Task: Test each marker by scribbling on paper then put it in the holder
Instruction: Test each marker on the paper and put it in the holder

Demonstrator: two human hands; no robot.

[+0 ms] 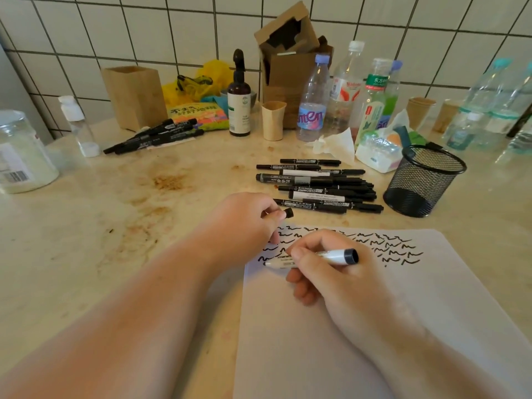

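Note:
My right hand (pixel 331 272) grips a white marker (pixel 331 257) with a black end, its tip resting on the white paper (pixel 374 326) near the left edge. Black squiggles (pixel 388 249) cover the top of the sheet. My left hand (pixel 244 223) pinches a small black cap (pixel 288 213) just above the paper's top left corner. A pile of several black markers (pixel 316 185) lies beyond the paper. To the right of them the black mesh holder (pixel 420 180) leans toward me and looks empty.
A second bunch of black markers (pixel 155 136) lies at the back left by a wooden box (pixel 132 96). Plastic bottles (pixel 313 102), a brown spray bottle (pixel 239 93), a paper cup (pixel 273 120), tissues (pixel 336 145) and a glass jar (pixel 20 151) crowd the stained counter.

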